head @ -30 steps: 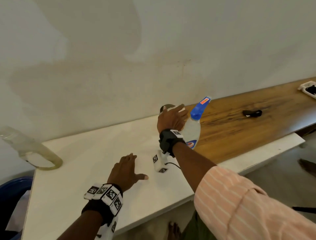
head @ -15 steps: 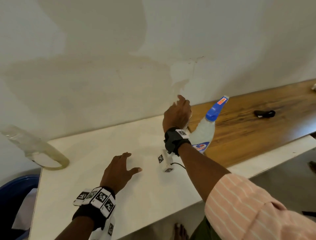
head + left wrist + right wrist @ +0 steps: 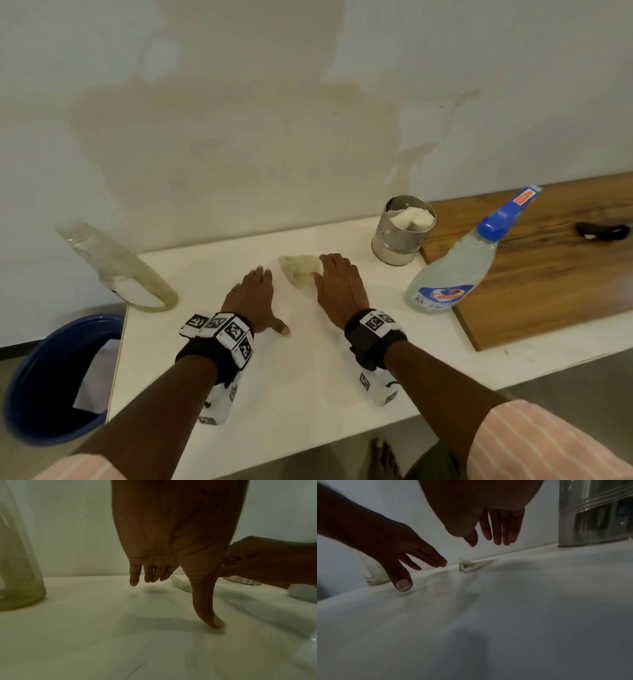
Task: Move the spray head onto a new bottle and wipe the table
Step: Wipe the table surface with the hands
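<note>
Since the earlier frame the right hand (image 3: 339, 287) has left the metal cup (image 3: 403, 230) near the table's (image 3: 308, 394) back edge and come down toward the table's middle; a crumpled cloth (image 3: 298, 274) now lies there. Right hand: fingers straight, together, holding nothing; from the wrist view fingertips (image 3: 502, 539) hang above the cloth, not touching it. Left hand (image 3: 254, 301): fingers spread, relaxed, empty, thumb tip on the table surface, just left of the cloth. Spray bottle (image 3: 455, 274) with blue spray head (image 3: 507, 214) stands toward the right edge, beside a wooden board (image 3: 555, 267). An empty clear bottle (image 3: 116, 270), no head, stands at the back left corner. More cloth sits inside the metal cup.
</note>
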Available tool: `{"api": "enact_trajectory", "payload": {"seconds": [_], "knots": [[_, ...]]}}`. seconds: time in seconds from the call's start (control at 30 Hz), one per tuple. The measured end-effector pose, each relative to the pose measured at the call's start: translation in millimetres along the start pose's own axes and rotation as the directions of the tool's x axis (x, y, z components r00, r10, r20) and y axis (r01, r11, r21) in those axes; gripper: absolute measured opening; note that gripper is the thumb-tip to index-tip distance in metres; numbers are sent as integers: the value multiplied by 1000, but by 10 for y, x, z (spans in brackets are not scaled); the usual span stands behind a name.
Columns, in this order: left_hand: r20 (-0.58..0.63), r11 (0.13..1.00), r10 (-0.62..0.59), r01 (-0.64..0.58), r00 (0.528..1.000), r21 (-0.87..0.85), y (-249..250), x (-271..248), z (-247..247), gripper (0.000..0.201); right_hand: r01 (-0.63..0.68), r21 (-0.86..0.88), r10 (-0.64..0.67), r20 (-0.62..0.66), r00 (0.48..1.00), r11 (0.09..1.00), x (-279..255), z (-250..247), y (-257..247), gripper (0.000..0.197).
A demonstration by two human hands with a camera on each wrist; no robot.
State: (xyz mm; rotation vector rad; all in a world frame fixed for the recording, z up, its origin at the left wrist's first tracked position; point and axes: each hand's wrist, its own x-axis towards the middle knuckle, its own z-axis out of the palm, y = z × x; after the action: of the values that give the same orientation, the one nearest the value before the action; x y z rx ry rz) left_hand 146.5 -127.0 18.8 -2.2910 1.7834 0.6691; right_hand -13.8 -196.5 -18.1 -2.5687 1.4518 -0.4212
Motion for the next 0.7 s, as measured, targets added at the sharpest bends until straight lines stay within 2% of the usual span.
{"api": "enact_trajectory", "payload": {"seconds": [0.03, 0.1, 0.2, 0.23, 0.3, 0.4, 0.43, 0.47, 0.6, 0.7], "knots": [[-4, 999, -4, 4, 1000, 37, 5, 24, -3, 136, -7, 1, 7, 77, 997, 1000, 22, 18, 16, 43], [-1, 997, -20, 20, 1000, 80, 11, 64, -8, 142, 63, 40, -71, 246, 967, 997, 90, 101, -25, 52], [32, 995, -29, 26, 999, 96, 16, 127, -25, 145, 184, 56, -189, 458, 869, 981, 167, 234, -147, 60], [48, 994, -31, 26, 998, 102, 26, 141, -37, 146, 198, 21, -184, 478, 859, 980, 189, 280, -142, 62], [65, 993, -39, 32, 997, 112, 34, 184, -57, 146, 136, -53, -98, 453, 886, 989, 307, 319, -46, 65], [72, 993, -37, 29, 997, 114, 54, 216, -97, 146, -176, -94, 198, 358, 912, 980, 525, 282, 139, 68], [73, 992, -37, 28, 997, 120, 64, 219, -116, 146, -242, -96, 260, 331, 907, 966, 584, 273, 154, 70], [76, 992, -37, 27, 996, 126, 78, 219, -137, 145, -259, -77, 270, 330, 905, 963, 635, 282, 126, 71], [68, 991, -40, 30, 997, 132, 104, 223, -158, 139, -63, 83, 22, 429, 903, 995, 758, 402, -136, 73], [83, 990, -53, 41, 995, 136, 120, 218, -177, 140, -9, 123, -46, 441, 896, 992, 840, 462, -141, 69]]}}
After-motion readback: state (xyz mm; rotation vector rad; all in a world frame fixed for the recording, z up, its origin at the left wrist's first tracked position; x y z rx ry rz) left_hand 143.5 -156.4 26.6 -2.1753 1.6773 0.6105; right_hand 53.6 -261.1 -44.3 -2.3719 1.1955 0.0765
